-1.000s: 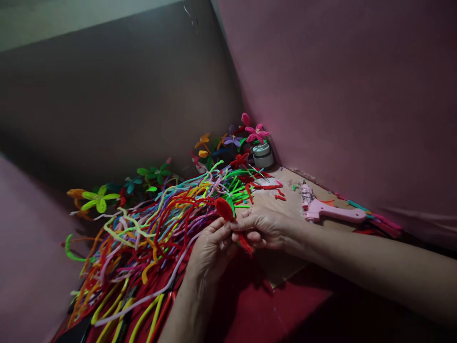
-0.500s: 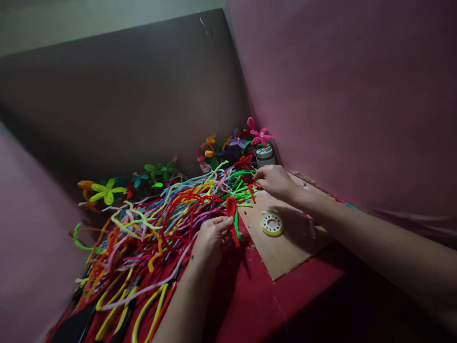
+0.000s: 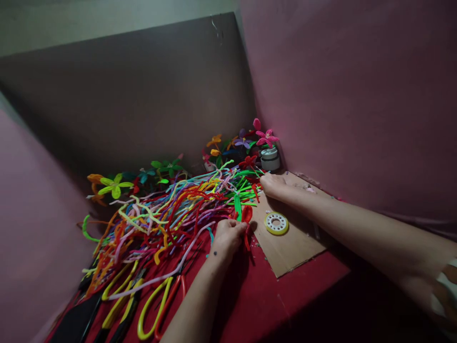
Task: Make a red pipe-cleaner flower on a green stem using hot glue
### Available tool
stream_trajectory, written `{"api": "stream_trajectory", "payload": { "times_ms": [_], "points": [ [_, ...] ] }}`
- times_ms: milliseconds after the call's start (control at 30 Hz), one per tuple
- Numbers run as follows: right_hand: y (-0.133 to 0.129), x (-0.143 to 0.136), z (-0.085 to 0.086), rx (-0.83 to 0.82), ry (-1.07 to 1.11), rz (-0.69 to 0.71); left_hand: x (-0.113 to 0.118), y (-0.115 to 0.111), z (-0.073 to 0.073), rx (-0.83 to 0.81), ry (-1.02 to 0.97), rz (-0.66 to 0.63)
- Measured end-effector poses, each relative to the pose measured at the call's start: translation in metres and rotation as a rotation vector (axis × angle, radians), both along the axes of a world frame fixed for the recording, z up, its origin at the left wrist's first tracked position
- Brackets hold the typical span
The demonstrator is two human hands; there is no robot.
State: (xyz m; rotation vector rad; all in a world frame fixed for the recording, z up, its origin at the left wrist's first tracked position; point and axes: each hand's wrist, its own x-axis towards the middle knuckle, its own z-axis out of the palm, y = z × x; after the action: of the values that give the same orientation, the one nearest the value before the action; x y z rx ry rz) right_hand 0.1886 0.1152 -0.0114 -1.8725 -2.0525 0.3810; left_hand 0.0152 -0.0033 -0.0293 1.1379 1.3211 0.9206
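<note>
My left hand pinches a red pipe-cleaner loop, its loose ends hanging below the fingers. A green pipe-cleaner loop stands just behind that hand, beside the red one. Further back, my right hand is closed at the far edge of a cardboard sheet. It is close to a red pipe-cleaner flower and a spread of green pipe cleaners. Its fingertips are turned away, so what they hold, if anything, is hidden.
A tape roll lies on the cardboard. Left of my hands spreads a heap of coloured pipe cleaners. Scissors and pliers lie in front. Finished flowers and a lidded container line the back, near the walls.
My left hand has moved right relative to the cardboard, with the red loop. The green loop now stands upright beside it. My right hand has turned, its fingers now more hidden.
</note>
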Motion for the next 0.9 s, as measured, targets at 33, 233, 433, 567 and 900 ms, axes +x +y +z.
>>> {"api": "stream_trajectory", "payload": {
  "times_ms": [33,233,433,567,900],
  "points": [
    [0.000,0.000,0.000,0.001,0.008,-0.019,0.000,0.000,0.001,0.002,-0.006,-0.009],
    [-0.020,-0.005,0.010,0.139,0.147,-0.033,-0.001,-0.001,0.006,0.025,-0.124,-0.094],
    [-0.066,-0.019,0.019,0.129,0.674,0.225,-0.004,0.000,0.012,0.041,-0.253,-0.175],
    [-0.075,-0.025,0.013,0.020,1.051,0.380,-0.002,-0.001,0.012,0.140,-0.052,-0.078],
    [-0.072,-0.024,0.001,0.447,0.949,0.472,-0.001,0.003,0.004,0.508,0.454,0.143]
  ]
}}
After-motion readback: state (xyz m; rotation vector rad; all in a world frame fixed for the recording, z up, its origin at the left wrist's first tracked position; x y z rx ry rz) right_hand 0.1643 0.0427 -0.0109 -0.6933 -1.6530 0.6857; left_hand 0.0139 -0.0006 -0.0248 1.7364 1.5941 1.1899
